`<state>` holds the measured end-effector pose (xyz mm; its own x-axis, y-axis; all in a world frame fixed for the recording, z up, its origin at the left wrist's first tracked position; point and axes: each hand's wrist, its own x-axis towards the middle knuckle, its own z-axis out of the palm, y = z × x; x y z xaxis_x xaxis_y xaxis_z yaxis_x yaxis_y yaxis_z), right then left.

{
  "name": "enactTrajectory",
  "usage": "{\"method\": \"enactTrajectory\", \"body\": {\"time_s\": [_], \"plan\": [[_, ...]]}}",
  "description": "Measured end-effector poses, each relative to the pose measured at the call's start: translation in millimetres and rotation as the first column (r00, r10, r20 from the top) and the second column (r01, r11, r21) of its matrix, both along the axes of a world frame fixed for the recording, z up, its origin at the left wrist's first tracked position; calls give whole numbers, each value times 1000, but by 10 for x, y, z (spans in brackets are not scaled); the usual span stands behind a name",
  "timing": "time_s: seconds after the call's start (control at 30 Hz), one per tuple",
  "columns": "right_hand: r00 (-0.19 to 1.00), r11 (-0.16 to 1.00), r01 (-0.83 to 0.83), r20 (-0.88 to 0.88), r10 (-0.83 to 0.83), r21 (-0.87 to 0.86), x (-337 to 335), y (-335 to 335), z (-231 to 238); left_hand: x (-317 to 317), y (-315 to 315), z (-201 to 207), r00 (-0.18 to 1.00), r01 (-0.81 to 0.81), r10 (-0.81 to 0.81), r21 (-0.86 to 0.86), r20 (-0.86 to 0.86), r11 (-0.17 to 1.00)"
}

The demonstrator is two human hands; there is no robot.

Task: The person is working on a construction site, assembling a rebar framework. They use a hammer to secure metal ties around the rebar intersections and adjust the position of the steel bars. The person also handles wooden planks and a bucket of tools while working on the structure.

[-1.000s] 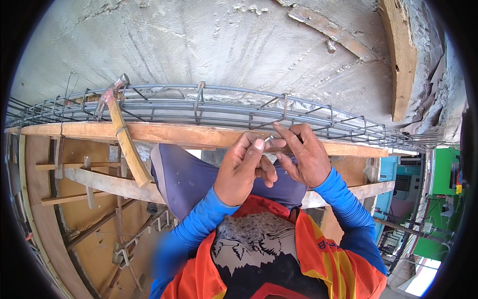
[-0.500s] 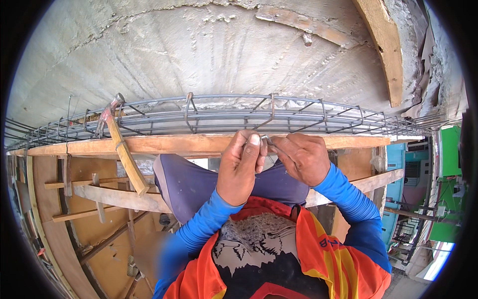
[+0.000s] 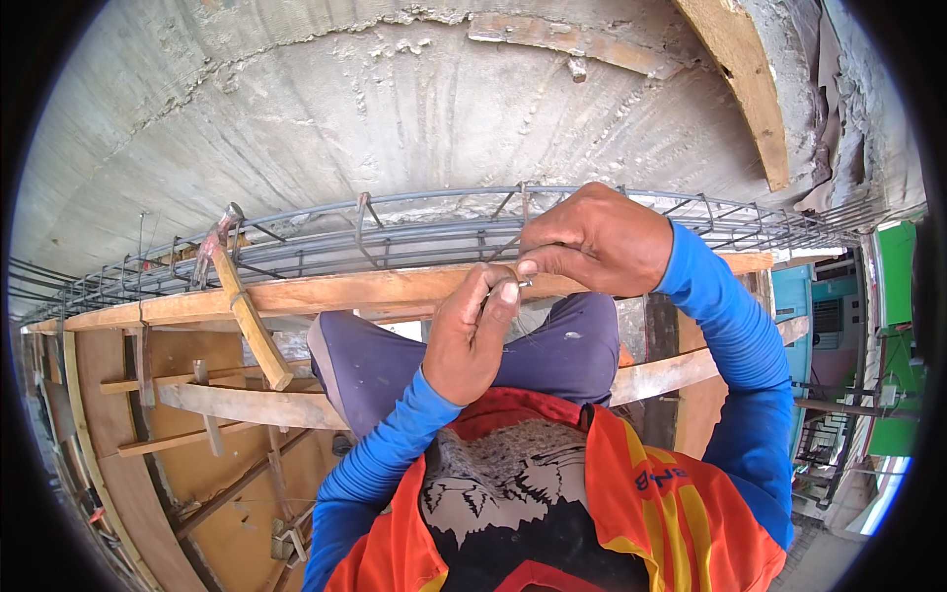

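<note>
My two hands meet in front of my knees, just below the near side of a long rebar cage. My left hand is closed in a pinch, thumb up, on a small silvery metal piece. My right hand is bent over from the right, its fingers closed and its thumb tip against the left fingertips. What lies inside the right fingers is hidden. Faint thin strands, perhaps wire, show under the hands. A claw hammer with a wooden handle hangs by its head on the cage at the left.
A long timber beam runs along the cage's near side, with a curved board lower down. Beyond the cage rises a rough concrete wall, with a wooden post at the right. Wooden formwork panels lie below left.
My right hand has swung up and over, now higher and turned above the left. The left hand has shifted slightly left and down. My view has turned a little.
</note>
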<state>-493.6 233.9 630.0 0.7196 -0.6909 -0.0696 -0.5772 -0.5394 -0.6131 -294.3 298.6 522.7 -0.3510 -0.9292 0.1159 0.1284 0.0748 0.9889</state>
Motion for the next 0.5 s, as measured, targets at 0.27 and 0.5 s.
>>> {"method": "enactTrajectory", "body": {"time_s": [0.27,0.5], "plan": [[817,765,43,418,-397,642,34,165,-762,-78,-10,-72,946,-19,82,197,-313,980],[715,641,691,451,-535,-334,385,572,-891,-90,-106,-18,937,-25,144,349,-319,937]]}}
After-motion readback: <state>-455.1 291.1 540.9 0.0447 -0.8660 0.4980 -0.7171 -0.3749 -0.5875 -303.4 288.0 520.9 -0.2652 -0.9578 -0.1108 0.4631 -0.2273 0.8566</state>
